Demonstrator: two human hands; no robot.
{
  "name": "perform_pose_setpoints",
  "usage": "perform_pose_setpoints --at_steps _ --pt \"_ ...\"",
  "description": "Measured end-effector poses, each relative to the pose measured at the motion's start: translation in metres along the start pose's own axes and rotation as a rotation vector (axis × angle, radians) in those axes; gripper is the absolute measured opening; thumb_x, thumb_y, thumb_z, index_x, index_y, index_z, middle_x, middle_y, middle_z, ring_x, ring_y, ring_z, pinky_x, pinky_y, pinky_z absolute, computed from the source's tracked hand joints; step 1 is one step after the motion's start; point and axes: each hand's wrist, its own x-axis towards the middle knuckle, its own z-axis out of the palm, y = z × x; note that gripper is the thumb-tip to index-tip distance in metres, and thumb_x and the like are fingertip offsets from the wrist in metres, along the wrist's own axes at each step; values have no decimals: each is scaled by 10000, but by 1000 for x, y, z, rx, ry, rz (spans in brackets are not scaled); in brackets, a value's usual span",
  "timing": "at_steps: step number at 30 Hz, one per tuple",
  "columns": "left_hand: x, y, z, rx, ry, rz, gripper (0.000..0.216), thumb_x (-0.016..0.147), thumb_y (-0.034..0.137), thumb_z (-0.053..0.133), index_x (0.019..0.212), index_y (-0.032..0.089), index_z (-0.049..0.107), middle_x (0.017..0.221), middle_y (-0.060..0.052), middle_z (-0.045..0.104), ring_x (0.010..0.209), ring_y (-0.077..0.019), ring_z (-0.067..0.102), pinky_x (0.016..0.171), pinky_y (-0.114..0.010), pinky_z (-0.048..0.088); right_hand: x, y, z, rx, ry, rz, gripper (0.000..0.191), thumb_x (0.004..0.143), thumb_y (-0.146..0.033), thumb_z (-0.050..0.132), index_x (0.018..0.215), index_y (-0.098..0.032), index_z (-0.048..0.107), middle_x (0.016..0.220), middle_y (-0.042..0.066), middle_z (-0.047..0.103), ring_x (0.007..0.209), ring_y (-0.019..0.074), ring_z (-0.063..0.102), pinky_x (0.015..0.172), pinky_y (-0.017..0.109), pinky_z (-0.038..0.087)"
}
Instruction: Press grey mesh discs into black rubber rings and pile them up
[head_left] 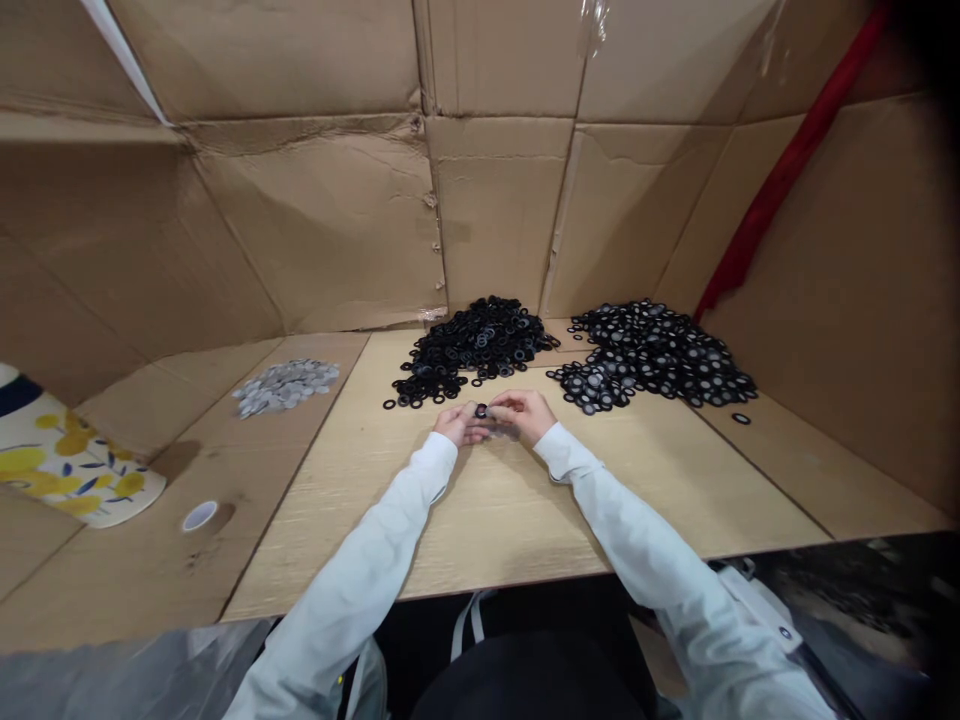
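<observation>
Over the middle of the table, a small black ring (481, 410) is pinched between the thumb and fingers of my left hand (457, 425). My right hand (526, 414) meets it from the right, thumb and index finger pressed together at the ring's edge. What those right fingertips hold, if anything, is too small to make out. Just beyond my hands lies a heap of loose black rings (480, 338). To the right is a pile of black rings with pale discs in their centres (660, 350). Flat grey-white discs (286, 385) are heaped at the left.
Cardboard walls (502, 200) enclose the back and sides of the wooden table (375, 530). At the left stand a patterned yellow-and-white cylinder (82, 465) and a small white round cap-like piece (200, 516). A red strip (787, 170) hangs along the right wall.
</observation>
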Motion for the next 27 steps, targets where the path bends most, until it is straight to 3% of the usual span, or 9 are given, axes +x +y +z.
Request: perform_pose_setpoints --at_steps 5,12,16,19,21,24,27 --pt "-1 0 1 1 -24 18 201 705 323 534 658 129 561 602 -54 648 479 -89 566 517 -188 430 -4 -4 5 -228 105 -101 146 615 -281 577 654 -144 610 620 37 622 547 112 541 559 237 442" --pt "2 -2 -3 -29 -87 29 193 626 320 603 640 127 598 588 -50 643 527 -113 580 577 -228 437 -6 -5 4 -364 114 -173 91 655 -241 541 650 -163 589 623 21 619 538 101 537 542 212 431" --pt "1 -4 -2 33 -123 127 220 507 274 687 654 121 627 583 -34 637 534 -111 570 574 -226 423 -5 -3 0 -437 133 -169 97 647 -256 559 697 -175 581 568 -2 592 520 104 534 528 214 424" --pt "1 -6 0 98 -122 226 224 490 286 691 630 119 636 559 -23 627 508 -101 553 538 -213 405 -4 -3 -4 -429 100 -132 186 633 -274 581 793 -180 591 543 -15 576 507 103 523 517 217 420" --pt "1 -7 0 137 -146 269 220 504 301 678 621 119 641 546 -22 622 498 -98 546 519 -208 395 -2 -4 -7 -395 29 -131 195 632 -255 582 809 -180 613 632 8 601 557 105 536 529 217 425" --pt "5 -9 -1 184 -165 316 223 517 308 666 638 121 651 555 -22 625 492 -99 542 509 -209 392 1 -3 -10 -336 -20 -148 138 606 -241 600 713 -170 649 814 55 600 697 134 552 553 226 435" --pt "9 -10 -4 221 -118 351 249 518 318 663 671 122 662 540 -17 623 481 -105 531 512 -224 400 3 -2 -12 -247 21 -128 122 549 -246 641 628 -154 651 862 78 576 746 157 545 566 247 442"
